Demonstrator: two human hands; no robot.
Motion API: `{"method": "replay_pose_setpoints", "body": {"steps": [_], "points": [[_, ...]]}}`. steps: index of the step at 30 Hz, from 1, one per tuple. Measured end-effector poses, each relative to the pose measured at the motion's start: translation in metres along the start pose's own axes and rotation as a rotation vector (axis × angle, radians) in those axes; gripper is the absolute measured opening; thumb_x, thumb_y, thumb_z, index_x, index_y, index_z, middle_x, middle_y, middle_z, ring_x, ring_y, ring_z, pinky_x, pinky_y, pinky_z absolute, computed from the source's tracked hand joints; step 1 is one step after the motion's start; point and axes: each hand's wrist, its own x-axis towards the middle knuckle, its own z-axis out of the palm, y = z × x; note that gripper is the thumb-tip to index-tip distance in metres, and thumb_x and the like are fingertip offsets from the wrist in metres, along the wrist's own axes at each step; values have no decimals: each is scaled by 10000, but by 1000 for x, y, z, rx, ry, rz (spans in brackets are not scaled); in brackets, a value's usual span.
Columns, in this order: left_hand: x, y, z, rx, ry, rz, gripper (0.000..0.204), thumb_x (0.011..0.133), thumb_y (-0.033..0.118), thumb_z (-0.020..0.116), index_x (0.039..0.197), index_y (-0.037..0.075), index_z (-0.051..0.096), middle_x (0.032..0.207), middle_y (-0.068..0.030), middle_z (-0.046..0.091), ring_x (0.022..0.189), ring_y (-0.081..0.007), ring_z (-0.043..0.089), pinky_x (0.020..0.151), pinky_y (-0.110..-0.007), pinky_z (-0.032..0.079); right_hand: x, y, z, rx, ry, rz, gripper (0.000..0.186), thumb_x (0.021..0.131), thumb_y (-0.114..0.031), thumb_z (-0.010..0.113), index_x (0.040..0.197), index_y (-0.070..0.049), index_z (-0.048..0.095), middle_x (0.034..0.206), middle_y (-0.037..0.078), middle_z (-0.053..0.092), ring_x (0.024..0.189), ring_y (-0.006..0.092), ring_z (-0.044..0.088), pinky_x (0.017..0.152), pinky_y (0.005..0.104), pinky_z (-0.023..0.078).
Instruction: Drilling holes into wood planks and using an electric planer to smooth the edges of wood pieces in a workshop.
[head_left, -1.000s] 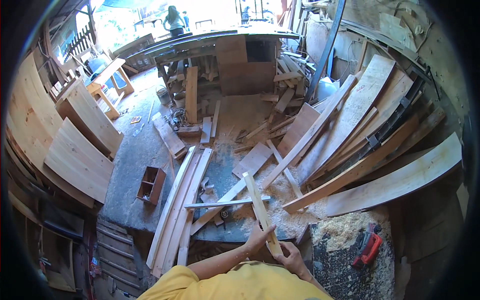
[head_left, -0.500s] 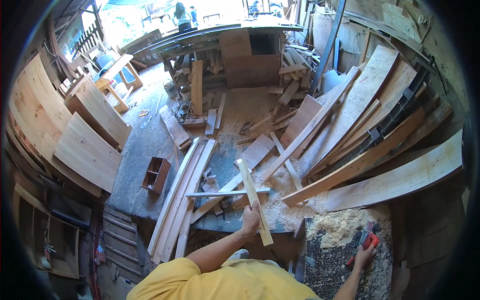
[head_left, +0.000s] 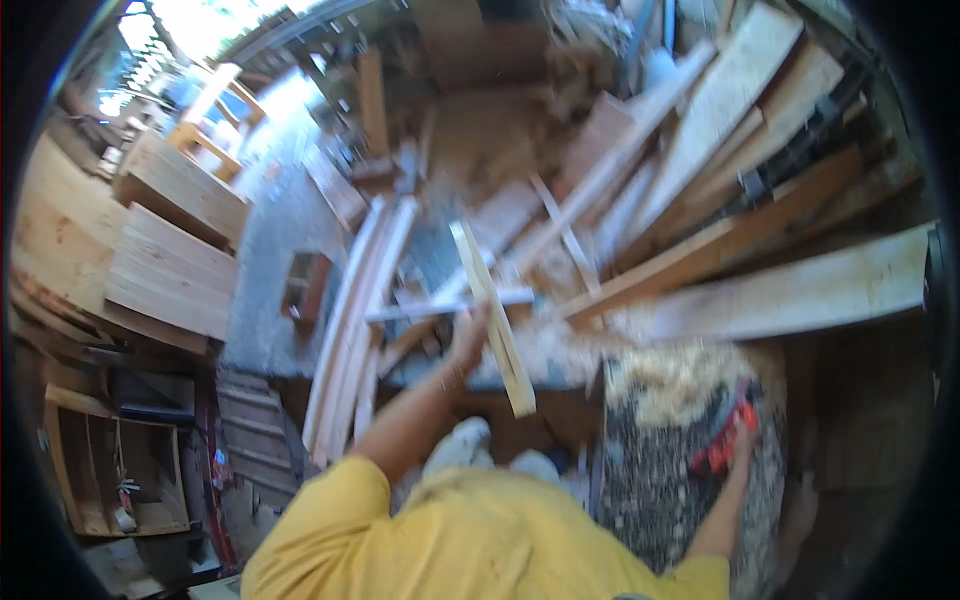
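My left hand (head_left: 470, 335) is closed on a pale wooden batten (head_left: 511, 368), held slanting over loose boards and a thin white strip (head_left: 405, 311). My right hand (head_left: 742, 428), blurred, is closed round a red power planer (head_left: 714, 456) at the lower right. The planer is on a speckled dark worktop (head_left: 645, 510) heaped with pale shavings (head_left: 665, 372).
Long planks (head_left: 750, 300) lean along the right side, pale panels (head_left: 170, 270) along the left. A brown open box (head_left: 306, 287) sits on the grey surface (head_left: 255, 330) beside stacked strips (head_left: 340, 380). A small wooden cabinet (head_left: 85, 460) stands at lower left.
My right hand has let go of the batten and moved right onto the planer. My left hand lifted the batten farther forward. The view has tipped downward and blurred.
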Motion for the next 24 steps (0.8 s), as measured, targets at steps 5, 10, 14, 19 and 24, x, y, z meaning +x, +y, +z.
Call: {"method": "replay_pose_setpoints", "body": {"steps": [5,10,14,19,24], "points": [[27,70,-1,-80,-26,-87,427,863,400,576,999,2,504,808,-60,515,706,-162,508,587,-358,462,-91,-94,44,-203,-118,41,102,791,-136,650,773,-49,599,608,11,555,520,122,522,490,268,410],[106,43,-16,-50,-22,116,555,840,366,616,1174,-40,438,976,-130,556,857,-193,554,738,-332,477,-235,-186,90,-154,-207,-21,72,805,-88,628,818,-31,586,626,10,562,505,104,511,479,250,403],[149,47,-38,74,-17,334,526,840,354,603,1207,2,470,1043,-127,567,926,-238,573,823,-382,472,-326,-225,123,-217,-273,-20,145,776,-110,677,844,-27,581,632,1,561,534,90,522,515,242,426],[149,75,-36,-198,-295,268,403,853,225,566,1213,44,541,970,-29,589,866,-136,532,809,-281,416,-391,-250,168,-329,-397,-67,209,730,-115,730,867,-31,597,703,-38,545,622,55,492,585,227,414],[182,53,-40,-125,-437,417,294,875,341,560,876,62,653,809,-52,624,760,-164,566,742,-289,439,-416,-249,195,-392,-482,-22,260,721,-101,746,924,-23,604,685,-16,550,609,71,497,589,240,423]]}}
